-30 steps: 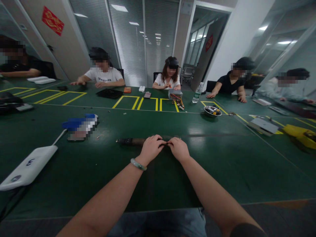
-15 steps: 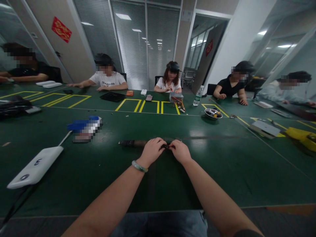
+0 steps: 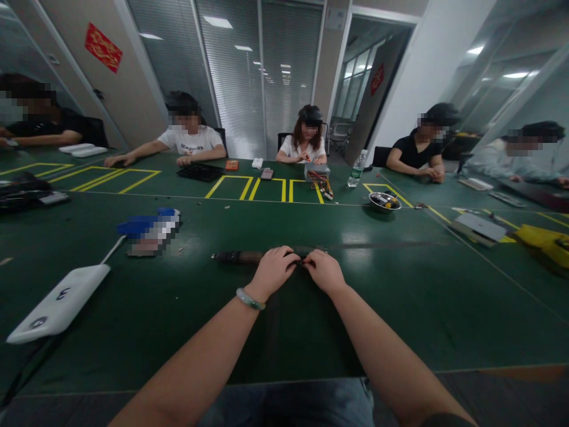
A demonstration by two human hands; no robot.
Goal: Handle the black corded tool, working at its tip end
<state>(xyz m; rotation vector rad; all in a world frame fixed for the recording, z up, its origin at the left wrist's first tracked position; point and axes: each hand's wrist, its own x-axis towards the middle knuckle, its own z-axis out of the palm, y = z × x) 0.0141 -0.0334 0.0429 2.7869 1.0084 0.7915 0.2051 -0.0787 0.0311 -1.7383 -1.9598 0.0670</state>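
co-worker's hands [image 3: 432,174] joined near laden bowl [image 3: 383,209]; own hands [image 3: 276,268] at rod [image 3: 240,257].

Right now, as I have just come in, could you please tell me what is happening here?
A person's left hand and right hand are close together over a long dark object on the green table, hiding the part they touch. Across from them, a co-worker sits behind a grey box with coloured wires.

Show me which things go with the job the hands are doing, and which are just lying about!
With the job:
- long dark rod, at the left hand and right hand

Probably just lying about:
- white device
- metal bowl
- water bottle
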